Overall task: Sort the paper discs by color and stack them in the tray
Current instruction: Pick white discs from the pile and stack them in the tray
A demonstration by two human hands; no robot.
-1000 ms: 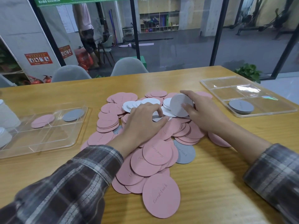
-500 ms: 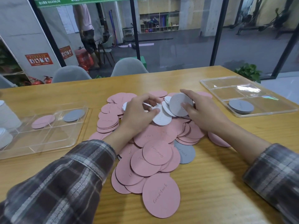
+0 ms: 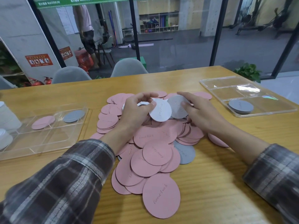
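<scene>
pink pile [image 3: 155, 143] of discs sits mid desk [image 3: 210, 183], overlapping, most w/ script on top. left hand [image 3: 135, 113] is over the pile's far side, thumb & fingers [image 3: 145, 95] clamped on a white disc [image 3: 161, 111], held off the pile & tilted. right hand [image 3: 202, 113] is just beside it, thumb & forefinger pinched on a grey disc [image 3: 177, 109]. the grey disc's edge goes behind the white disc; touching or not, can't tell. other white discs [image 3: 143, 103] are partly hidden under the left hand. loose grey disc [image 3: 185, 153] lies at the pile's near-right edge, partly under pink ones. left tray [image 3: 48, 139], clear w/ dividers, has one pink disc [image 3: 42, 122] & one grey piece [image 3: 73, 116] in separate far compartments. right tray [image 3: 226, 88] holds a grey stack [image 3: 240, 106] in its nearest compartment.
</scene>
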